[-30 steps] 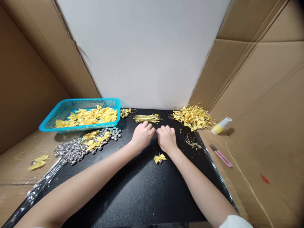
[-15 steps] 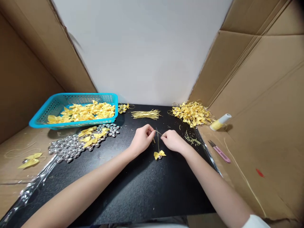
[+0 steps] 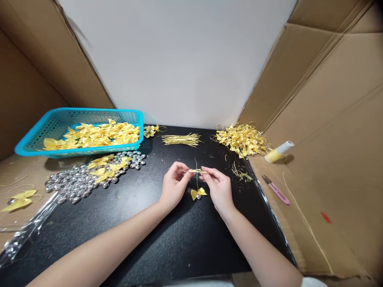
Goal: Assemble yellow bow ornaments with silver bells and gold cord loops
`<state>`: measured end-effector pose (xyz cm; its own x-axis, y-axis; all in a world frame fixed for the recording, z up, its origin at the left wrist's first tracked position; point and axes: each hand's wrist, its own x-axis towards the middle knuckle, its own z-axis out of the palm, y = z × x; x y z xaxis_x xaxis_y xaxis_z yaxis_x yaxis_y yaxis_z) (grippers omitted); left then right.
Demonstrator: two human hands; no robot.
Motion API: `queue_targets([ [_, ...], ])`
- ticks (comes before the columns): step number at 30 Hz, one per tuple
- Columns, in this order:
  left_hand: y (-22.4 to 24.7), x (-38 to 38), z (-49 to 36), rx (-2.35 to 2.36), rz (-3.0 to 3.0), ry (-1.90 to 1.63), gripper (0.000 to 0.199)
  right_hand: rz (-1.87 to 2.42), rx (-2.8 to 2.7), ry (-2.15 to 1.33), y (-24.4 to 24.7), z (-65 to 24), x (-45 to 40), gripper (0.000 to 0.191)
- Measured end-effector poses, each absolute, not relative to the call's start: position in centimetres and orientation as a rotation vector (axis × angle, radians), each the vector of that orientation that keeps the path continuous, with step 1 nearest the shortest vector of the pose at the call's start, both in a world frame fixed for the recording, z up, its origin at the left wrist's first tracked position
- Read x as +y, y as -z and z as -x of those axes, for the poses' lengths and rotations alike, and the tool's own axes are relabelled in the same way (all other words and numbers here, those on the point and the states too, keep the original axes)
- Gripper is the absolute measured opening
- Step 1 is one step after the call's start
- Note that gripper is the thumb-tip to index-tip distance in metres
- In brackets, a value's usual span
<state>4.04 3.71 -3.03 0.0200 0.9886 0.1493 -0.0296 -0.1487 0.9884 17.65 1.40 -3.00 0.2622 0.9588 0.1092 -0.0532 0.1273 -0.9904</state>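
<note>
Between my two hands a short gold cord (image 3: 197, 171) is stretched sideways. My left hand (image 3: 176, 183) pinches its left end between thumb and finger, and my right hand (image 3: 219, 185) pinches the right end. A thin strand runs from the cord down to a yellow bow (image 3: 198, 193) with a small silver bead at its centre. That bow lies against the black table surface, just below and between the hands. Whether the cord is knotted at the middle is too small to tell.
At the left stands a blue basket (image 3: 80, 152) of yellow bows, with silver beads (image 3: 72, 183) before it. Gold cords (image 3: 181, 139) lie behind my hands. Farther right are finished-looking bows (image 3: 242, 138), cord scraps (image 3: 241, 173), a thread spool (image 3: 279, 152) and pink snips (image 3: 277, 192).
My right hand has turned, its palm side more visible, and both hands now hold the cord straight and level. The camera view has shifted slightly.
</note>
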Motion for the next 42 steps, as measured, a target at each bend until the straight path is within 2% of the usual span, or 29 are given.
queue_targets([
  [3,3.0,3.3,-4.0,1.044,-1.374,-1.322,0.018,1.078,-0.999,-1.009,2.9,-17.5,1.1,0.014],
  [8,3.0,2.9,-3.6,1.035,-1.566,-1.322,0.012,1.063,-1.072,-0.986,2.9,-17.7,1.0,0.009],
  [10,2.9,2.9,-3.5,1.045,-1.636,-1.333,0.01,1.085,-1.057,-0.973,2.9,-17.8,1.0,0.011],
  [15,2.6,2.9,-3.4,1.037,-1.723,-1.355,0.007,1.079,-0.98,-1.046,2.8,-18.0,1.2,0.03],
  [20,2.6,3.0,-3.3,1.027,-1.759,-1.348,0.006,1.09,-0.911,-1.16,2.6,-18.2,1.4,0.034],
  [30,3.0,2.9,-3.0,0.93,-1.765,-1.326,0.008,1.043,-0.809,-1.362,2.5,-18.5,1.6,0.034],
  [42,2.5,3.0,-2.9,0.952,-1.79,-1.305,0.005,1.101,-0.879,-1.296,2.0,-18.5,1.5,0.024],
])
